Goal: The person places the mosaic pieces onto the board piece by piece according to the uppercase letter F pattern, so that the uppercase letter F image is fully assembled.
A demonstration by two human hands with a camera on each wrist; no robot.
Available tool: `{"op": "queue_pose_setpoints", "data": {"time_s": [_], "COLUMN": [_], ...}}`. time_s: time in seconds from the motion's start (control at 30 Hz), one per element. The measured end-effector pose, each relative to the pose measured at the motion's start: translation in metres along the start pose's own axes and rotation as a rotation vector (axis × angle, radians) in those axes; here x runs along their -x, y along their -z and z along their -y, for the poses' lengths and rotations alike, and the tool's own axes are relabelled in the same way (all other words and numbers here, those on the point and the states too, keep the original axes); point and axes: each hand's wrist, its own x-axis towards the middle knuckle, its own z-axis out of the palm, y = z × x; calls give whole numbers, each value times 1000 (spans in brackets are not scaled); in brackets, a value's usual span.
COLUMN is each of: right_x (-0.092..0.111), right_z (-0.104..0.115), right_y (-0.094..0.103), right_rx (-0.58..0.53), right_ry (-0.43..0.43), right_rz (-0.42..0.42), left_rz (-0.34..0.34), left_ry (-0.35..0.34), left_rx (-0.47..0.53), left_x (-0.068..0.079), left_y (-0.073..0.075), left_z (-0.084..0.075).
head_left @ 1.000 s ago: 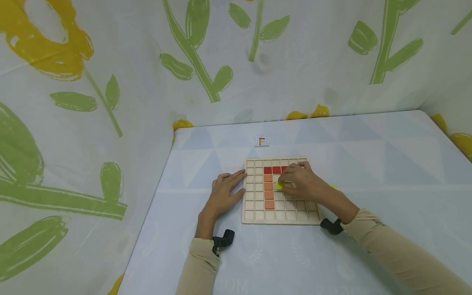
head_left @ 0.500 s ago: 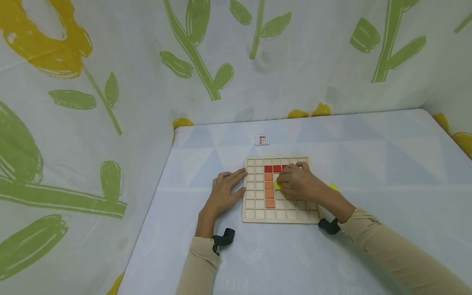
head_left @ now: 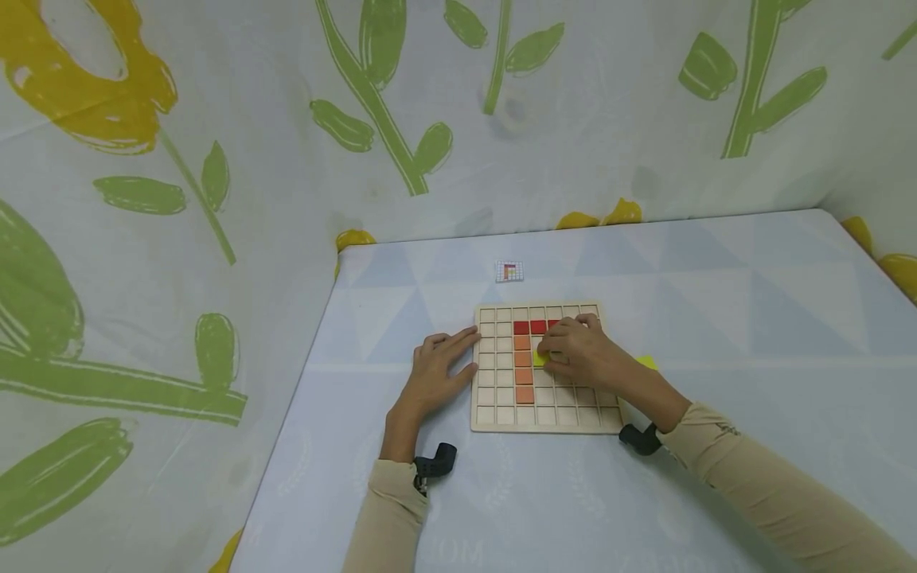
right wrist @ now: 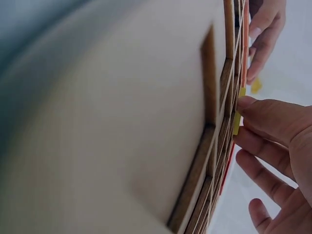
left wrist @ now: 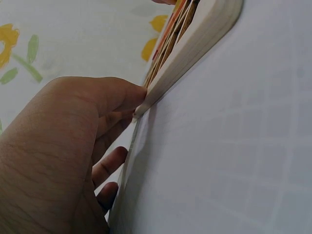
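A wooden grid board (head_left: 494,396) lies flat on the table. In its cells sit a row of red tiles (head_left: 537,327) and, below the row's left end, a column of orange tiles (head_left: 524,376). My right hand (head_left: 589,354) pinches a yellow square tile (head_left: 540,359) between thumb and fingers, just right of the orange column. The right wrist view has this yellow tile (right wrist: 237,122) standing slightly above the grid's surface. Straight fingers of my left hand (head_left: 435,376) touch the board's left edge. My right hand covers several cells on the board's right side.
A small card (head_left: 509,271) with a coloured grid pattern lies behind the board. Right of the board, another yellow piece (head_left: 648,362) shows partly behind my right forearm. Flower-printed cloth (head_left: 573,159) rises at the back and left of the table (head_left: 401,278).
The yellow tile has shifted slightly left towards the orange column and lies flatter at the cell, still pinched by my right hand. My left hand stays at the board's edge.
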Motion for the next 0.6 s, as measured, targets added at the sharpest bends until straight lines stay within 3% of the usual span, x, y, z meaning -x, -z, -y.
{"op": "queue_pose_setpoints", "data": {"time_s": [0.3, 0.6], "right_x": [6, 23], "right_z": [-3, -9], "right_y": [3, 12], "right_rx": [38, 41], "right_ry": [-4, 16], "right_rz": [-6, -69], "left_rz": [16, 6], "left_ry": [17, 18], "left_rx": [-20, -17], "left_x": [-2, 0], "left_y": [-1, 0], "left_z": [-2, -4]}}
